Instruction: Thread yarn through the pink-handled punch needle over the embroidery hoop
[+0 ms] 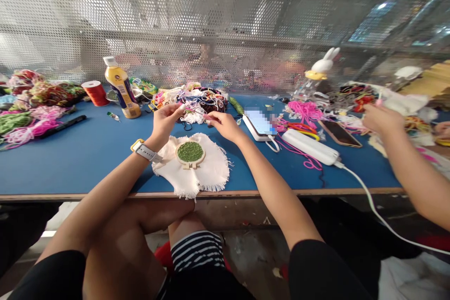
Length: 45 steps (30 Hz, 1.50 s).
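A small embroidery hoop filled with green stitching lies on white fringed cloth near the table's front edge. Beyond it, my left hand is raised with thumb and fingers pinched together; a watch is on that wrist. Facing it from the right, my right hand is also closed in a pinch. What either hand holds is too fine to make out. Just behind both hands sits a tangled heap of multicoloured yarn, white strands at its front.
Left are a yellow bottle, a red thread spool, yarn piles and a black pen. Right are a charging phone, a white power strip with its cable, pink yarn and another person's hand.
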### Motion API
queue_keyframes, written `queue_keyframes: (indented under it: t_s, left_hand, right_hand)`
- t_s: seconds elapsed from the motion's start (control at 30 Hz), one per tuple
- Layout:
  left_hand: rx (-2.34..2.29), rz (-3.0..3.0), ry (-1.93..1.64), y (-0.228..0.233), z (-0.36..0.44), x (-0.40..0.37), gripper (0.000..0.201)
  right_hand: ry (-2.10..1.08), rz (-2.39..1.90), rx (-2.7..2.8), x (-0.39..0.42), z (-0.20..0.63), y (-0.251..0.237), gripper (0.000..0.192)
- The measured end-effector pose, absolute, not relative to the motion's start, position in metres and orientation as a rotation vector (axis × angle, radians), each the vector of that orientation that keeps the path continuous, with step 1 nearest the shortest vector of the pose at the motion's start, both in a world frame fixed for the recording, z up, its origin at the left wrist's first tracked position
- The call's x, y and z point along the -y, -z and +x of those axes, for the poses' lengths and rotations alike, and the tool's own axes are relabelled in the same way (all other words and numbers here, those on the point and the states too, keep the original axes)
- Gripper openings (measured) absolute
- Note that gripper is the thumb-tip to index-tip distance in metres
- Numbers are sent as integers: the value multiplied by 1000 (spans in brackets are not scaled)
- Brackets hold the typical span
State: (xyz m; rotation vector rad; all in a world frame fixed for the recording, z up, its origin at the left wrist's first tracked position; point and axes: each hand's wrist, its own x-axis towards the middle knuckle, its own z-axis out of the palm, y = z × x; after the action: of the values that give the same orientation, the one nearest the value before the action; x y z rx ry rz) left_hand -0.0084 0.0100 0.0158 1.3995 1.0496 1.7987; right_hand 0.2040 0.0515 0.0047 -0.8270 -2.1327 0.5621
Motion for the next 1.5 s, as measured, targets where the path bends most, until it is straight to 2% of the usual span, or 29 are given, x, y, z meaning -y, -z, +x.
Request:
queue_keyframes:
  t_s: [0.13,0.5,0.77,1.03,1.27,1.37,1.5]
  left_hand:
    - [-1095,1563,-1649,-12,-11,-12,30]
    - [-1145,1613,-1648,-13,-15,-14,35]
    - [-1143,1564,-1741,-18,-15,-10,31]
    - [-1046,1502,-1716,-19,-11,-8,32]
    - [-1049,1618,-1616,-13,-2,-7,25]
    - [-1049,1635,-1610,-13,-1,-5,23]
    - [-1070,1601,-1627,-13,-1,-5,20]
  right_hand:
    - [-743,-787,2140,-48,198,-1,25]
    - [-701,-820,2178,-50,200,-2,23]
    - [-723,-808,2112,-51,198,-2,14]
    - [-805,-823,2137,-42,195,-5,19]
    - [-1123,-769,2077,-32,182,-1,6]
    - [-1250,-750,1982,-26,177,-3,16]
    - [-1297,-803,1895,-25,173,-5,9]
